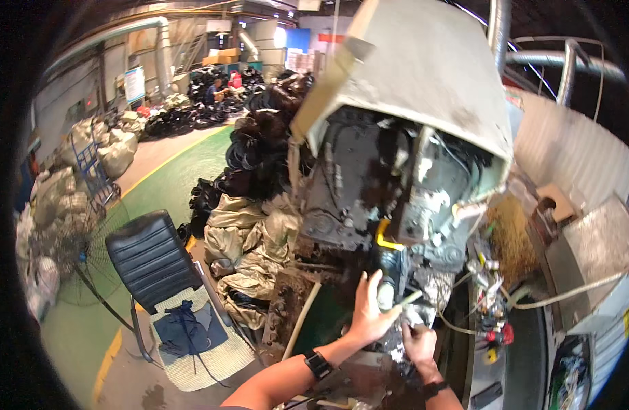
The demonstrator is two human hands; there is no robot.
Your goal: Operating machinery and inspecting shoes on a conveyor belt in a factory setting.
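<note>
In front of me stands a large greasy machine (pixel 355 181) under a pale grey hood (pixel 424 61). My left hand (pixel 369 314) is raised at its front with thumb and fingers spread. Between them shows a rounded whitish part (pixel 385 295) on a dark cylinder (pixel 391 263); whether I touch it I cannot tell. A pale green rod (pixel 413 297) sticks out beyond my left thumb. My right hand (pixel 419 344) is closed, lower and to the right, against a smeared whitish-grey area; what its fingers hold is hidden. Above both hands sits a yellow bracket-shaped piece (pixel 387 236).
On the left are a black chair (pixel 154 260) with dark cloth on its seat and a fan (pixel 82 256). Beige sacks (pixel 239 239) and black coiled goods (pixel 260 143) lie beside the machine. Tools with a red piece (pixel 503 335) lie on a right-hand ledge. Another person (pixel 219 90) sits far back.
</note>
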